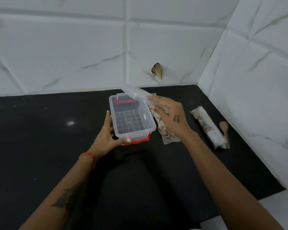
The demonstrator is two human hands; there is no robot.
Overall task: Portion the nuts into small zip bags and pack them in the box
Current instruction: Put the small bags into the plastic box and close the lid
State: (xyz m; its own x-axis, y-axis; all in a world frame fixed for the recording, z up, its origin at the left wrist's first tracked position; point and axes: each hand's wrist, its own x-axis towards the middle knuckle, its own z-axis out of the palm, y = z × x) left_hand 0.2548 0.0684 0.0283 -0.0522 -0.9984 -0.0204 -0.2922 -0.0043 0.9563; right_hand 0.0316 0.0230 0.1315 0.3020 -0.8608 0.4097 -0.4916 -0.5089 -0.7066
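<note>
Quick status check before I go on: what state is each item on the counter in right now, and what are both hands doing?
Box: open, looks empty, on the counter.
Lid: off the box, lifted and tilted.
Right hand: holds the lid.
Left hand: grips the box's near left corner.
Bag of nuts: lying flat beside the box.
Long bag: lying flat, contents inside.
Wooden spoon: lying unused.

The box [132, 119] sits at frame centre on the countertop [40, 138]. Right of it lies a nut bag [165, 131]; farther right, a second bag [207, 127], then a spoon [224, 131].
</note>
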